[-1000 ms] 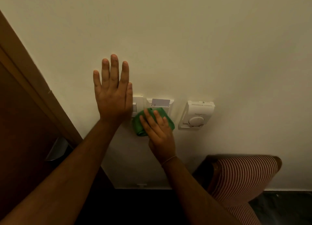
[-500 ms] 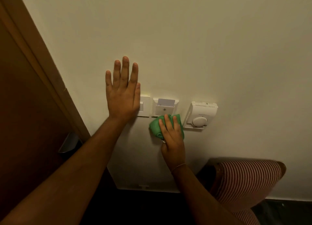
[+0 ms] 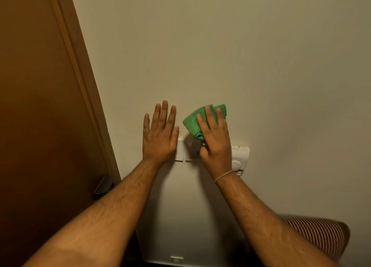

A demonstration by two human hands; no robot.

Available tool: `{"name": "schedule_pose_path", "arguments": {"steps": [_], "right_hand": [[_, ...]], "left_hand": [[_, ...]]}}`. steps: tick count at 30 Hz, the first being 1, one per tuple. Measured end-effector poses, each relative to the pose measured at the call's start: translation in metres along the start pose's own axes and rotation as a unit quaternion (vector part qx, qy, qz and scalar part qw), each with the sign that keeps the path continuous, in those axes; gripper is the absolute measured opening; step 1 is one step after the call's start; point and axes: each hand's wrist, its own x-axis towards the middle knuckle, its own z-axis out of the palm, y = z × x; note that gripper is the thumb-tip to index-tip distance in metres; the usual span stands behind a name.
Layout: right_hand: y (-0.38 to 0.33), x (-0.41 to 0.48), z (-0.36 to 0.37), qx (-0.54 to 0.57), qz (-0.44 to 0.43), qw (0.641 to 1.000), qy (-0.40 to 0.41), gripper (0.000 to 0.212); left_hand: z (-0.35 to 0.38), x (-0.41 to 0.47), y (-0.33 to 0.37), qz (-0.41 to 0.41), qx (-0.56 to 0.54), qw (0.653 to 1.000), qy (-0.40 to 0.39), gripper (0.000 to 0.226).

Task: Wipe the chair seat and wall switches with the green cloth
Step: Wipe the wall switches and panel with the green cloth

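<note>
My right hand (image 3: 214, 142) presses the folded green cloth (image 3: 193, 122) flat against the cream wall, just above the card-holder switch (image 3: 194, 146), which my palm mostly hides. My left hand (image 3: 159, 135) lies flat on the wall with fingers spread, covering the left part of the white light switch (image 3: 180, 150). The white thermostat (image 3: 240, 156) sits to the right, partly behind my right wrist. The striped chair (image 3: 319, 238) shows at the bottom right.
A brown wooden door (image 3: 40, 116) with a metal handle (image 3: 103, 185) fills the left side, its frame (image 3: 88, 98) next to my left hand. A small white fitting (image 3: 176, 259) sits low on the wall near the floor.
My right hand has slid the cloth upward, from below the card-holder switch to above it. The view shifted, so door and hands sit lower and further right in frame. My left hand stays flat.
</note>
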Motion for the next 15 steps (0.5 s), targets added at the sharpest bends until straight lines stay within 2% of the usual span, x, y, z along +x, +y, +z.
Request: {"name": "schedule_pose_path", "arguments": {"steps": [6, 11, 15], "right_hand": [[0.015, 0.027, -0.027, -0.034, -0.001, 0.999, 0.009, 0.074], [0.026, 0.001, -0.04, -0.054, 0.011, 0.998, 0.0, 0.067], [0.043, -0.043, -0.063, -0.094, 0.039, 0.995, -0.023, 0.081]], "left_hand": [[-0.022, 0.025, 0.021, -0.009, -0.015, 1.0, 0.023, 0.072], [-0.017, 0.011, 0.056, -0.011, -0.037, 0.999, -0.006, 0.07], [-0.003, -0.024, 0.097, 0.004, -0.077, 0.996, -0.039, 0.071]]}}
